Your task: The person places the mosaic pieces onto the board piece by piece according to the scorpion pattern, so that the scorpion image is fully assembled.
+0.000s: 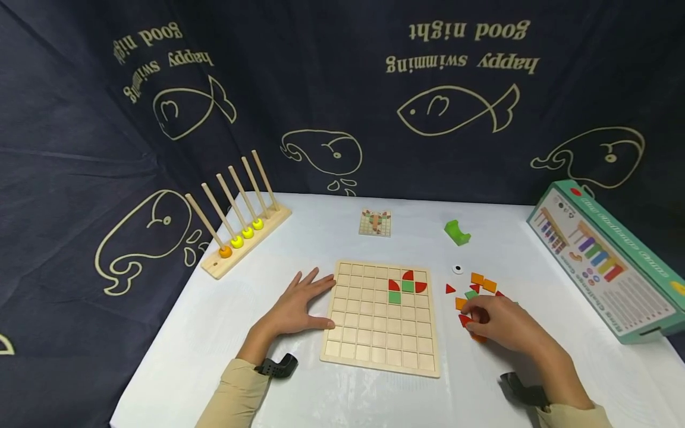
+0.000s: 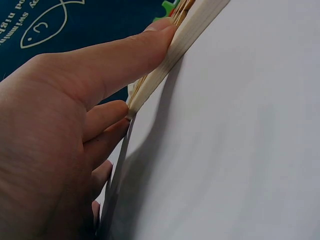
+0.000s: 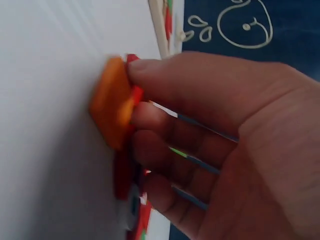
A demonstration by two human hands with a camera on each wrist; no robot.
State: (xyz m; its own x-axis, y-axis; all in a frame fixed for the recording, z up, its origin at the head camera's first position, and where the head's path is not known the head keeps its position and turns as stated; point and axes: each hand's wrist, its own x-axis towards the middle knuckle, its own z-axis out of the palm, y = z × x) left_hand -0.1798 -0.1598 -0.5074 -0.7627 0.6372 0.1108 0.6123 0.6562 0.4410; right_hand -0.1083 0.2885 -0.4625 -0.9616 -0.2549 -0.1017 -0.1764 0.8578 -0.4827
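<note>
My left hand [image 1: 299,306] is spread flat at the left edge of a wooden grid board [image 1: 365,324], with thumb and index fingertip touching it. In the left wrist view, the thumb lies against the board's edge [image 2: 165,75]. Green squares [image 1: 394,297] and red quarter-round pieces [image 1: 421,287] sit in cells at the board's upper right. My right hand [image 1: 503,321] is over loose pieces right of the board, fingers curled. Between its thumb and index finger it pinches a small red piece [image 3: 136,93], partly hidden and blurred. An orange square [image 3: 109,102] is just beside the fingertips.
Loose orange squares [image 1: 489,286], red triangles [image 1: 450,289] and a white ring [image 1: 457,269] lie near the right hand. Farther back are a green curved block [image 1: 457,232] and a pattern card [image 1: 375,223]. A peg rack [image 1: 246,241] stands left, a game box [image 1: 605,261] right.
</note>
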